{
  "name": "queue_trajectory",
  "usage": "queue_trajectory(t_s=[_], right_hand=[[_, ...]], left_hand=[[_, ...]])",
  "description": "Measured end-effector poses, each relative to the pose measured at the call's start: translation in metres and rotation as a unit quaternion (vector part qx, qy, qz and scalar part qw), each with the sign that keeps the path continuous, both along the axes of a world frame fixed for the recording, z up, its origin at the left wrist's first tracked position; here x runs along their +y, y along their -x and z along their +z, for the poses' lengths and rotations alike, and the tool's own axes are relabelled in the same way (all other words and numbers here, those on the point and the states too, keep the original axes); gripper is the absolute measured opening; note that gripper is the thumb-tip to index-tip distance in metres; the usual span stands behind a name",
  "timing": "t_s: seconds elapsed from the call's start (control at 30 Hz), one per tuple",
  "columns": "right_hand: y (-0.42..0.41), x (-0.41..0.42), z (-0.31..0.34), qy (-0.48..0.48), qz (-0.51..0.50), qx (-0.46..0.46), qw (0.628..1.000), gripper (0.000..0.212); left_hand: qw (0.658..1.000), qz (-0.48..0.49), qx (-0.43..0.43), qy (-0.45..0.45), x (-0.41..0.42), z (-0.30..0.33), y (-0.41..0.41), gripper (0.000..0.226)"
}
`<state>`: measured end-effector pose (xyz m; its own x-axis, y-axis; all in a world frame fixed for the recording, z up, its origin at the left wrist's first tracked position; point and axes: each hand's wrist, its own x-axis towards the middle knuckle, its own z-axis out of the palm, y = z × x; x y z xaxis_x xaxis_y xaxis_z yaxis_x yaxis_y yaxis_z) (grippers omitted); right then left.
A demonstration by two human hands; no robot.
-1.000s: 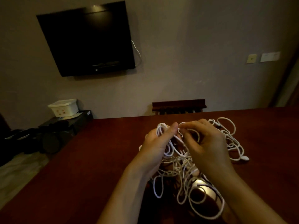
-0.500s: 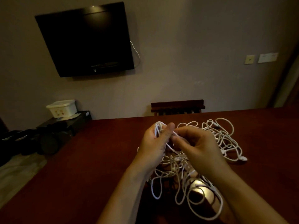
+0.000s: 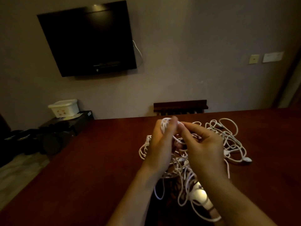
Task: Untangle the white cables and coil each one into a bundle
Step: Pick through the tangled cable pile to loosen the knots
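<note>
White Cables Tangled on a Red-Brown Table

White cables (image 3: 228,141) lie in one knotted heap on the table (image 3: 81,168), lifted partly between both hands. The left hand (image 3: 160,144) grips several looped strands near its fingertips; the right hand (image 3: 202,144) pinches a strand beside it. A lidded white tub (image 3: 64,108) sits on a dark stand (image 3: 71,121) by the wall, its contents hidden.
</note>
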<state>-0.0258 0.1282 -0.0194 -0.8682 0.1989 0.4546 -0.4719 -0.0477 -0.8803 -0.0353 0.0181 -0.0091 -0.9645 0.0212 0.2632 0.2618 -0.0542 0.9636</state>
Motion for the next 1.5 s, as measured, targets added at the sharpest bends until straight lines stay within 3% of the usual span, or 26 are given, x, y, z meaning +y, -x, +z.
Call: queue_trajectory(t_s=[0.1,0.2,0.33,0.43,0.5,0.57,0.7,0.83,0.97,1.07,1.1,1.17,1.23,1.3,1.4,1.5], right_hand=[[0.002,-0.007,-0.011,-0.154,-0.092,0.063,0.982,0.022],[0.003,-0.008,-0.015,-0.26,-0.078,0.091,0.958,0.039],[0.004,-0.006,-0.012,-0.151,0.065,0.029,0.986,0.051],[0.007,-0.001,-0.013,-0.148,0.07,-0.012,0.986,0.03],[0.006,-0.001,-0.012,-0.141,0.093,-0.014,0.986,0.014],[0.005,-0.004,-0.012,-0.112,0.118,-0.028,0.986,0.011],[0.005,-0.008,-0.008,-0.024,0.173,-0.083,0.981,0.018],[-0.001,-0.008,-0.004,-0.076,0.209,-0.04,0.974,0.035],[0.005,-0.008,-0.009,-0.092,0.11,0.021,0.989,0.019],[0.011,0.003,-0.009,-0.172,0.033,0.034,0.984,0.016],[0.013,0.009,-0.01,-0.207,0.013,0.028,0.978,0.017],[0.017,0.017,-0.014,-0.273,-0.009,0.011,0.962,0.018],[0.02,0.021,-0.016,-0.325,-0.03,0.005,0.945,0.015],[0.021,0.022,-0.017,-0.358,-0.044,0.013,0.933,0.016],[0.017,0.02,-0.014,-0.375,-0.033,0.042,0.925,0.019],[0.013,0.016,-0.009,-0.38,-0.008,0.06,0.923,0.025]], left_hand=[[0.999,0.014,-0.004,-0.043,0.008,0.0,0.002,0.037],[0.991,0.114,-0.029,-0.069,0.008,0.001,0.006,0.024],[0.963,0.16,-0.036,-0.212,-0.005,0.008,0.011,0.031],[0.93,0.105,-0.081,-0.342,-0.012,0.018,0.006,0.035],[0.919,0.084,-0.096,-0.374,-0.013,0.021,0.004,0.037],[0.923,0.075,-0.091,-0.366,-0.012,0.021,0.002,0.044],[0.961,0.104,-0.035,-0.254,-0.007,0.01,0.003,0.061],[0.978,0.125,0.012,-0.169,0.008,0.002,-0.002,0.062],[0.988,0.121,0.044,-0.086,0.018,0.0,-0.002,0.054],[0.983,0.162,0.056,-0.067,0.008,-0.002,0.004,0.033],[0.979,0.187,0.08,-0.015,0.001,-0.003,0.004,0.034],[0.943,0.197,0.176,0.2,-0.011,-0.008,0.001,0.055],[0.868,0.138,0.253,0.405,-0.014,-0.01,-0.001,0.081],[0.8,0.103,0.259,0.532,-0.012,-0.01,-0.001,0.098],[0.751,0.113,0.229,0.609,-0.009,-0.01,0.001,0.104],[0.766,0.149,0.241,0.577,-0.01,-0.013,0.001,0.067]])
